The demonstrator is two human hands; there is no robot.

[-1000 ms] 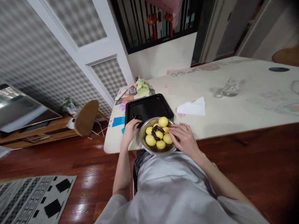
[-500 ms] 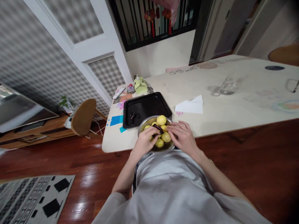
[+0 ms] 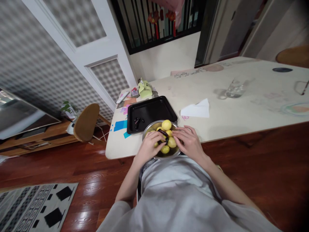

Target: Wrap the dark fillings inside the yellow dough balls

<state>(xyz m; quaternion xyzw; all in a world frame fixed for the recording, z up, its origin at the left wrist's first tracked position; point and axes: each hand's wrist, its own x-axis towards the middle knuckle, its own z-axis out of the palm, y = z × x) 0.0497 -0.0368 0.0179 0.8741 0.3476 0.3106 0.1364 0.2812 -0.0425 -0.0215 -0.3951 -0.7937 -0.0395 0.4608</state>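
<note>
Since a second ago, left hand comes off the black baking tray and into the metal bowl at the near edge of the table. Right hand rests, fingers spread, on the yellow fruit. Left fingers curl around a dark pod atop the pile; whether they pinch it, I cannot tell. More dark pieces lie in the tray.

Cream table bears black tray, metal bowl, napkin, glass.
</note>
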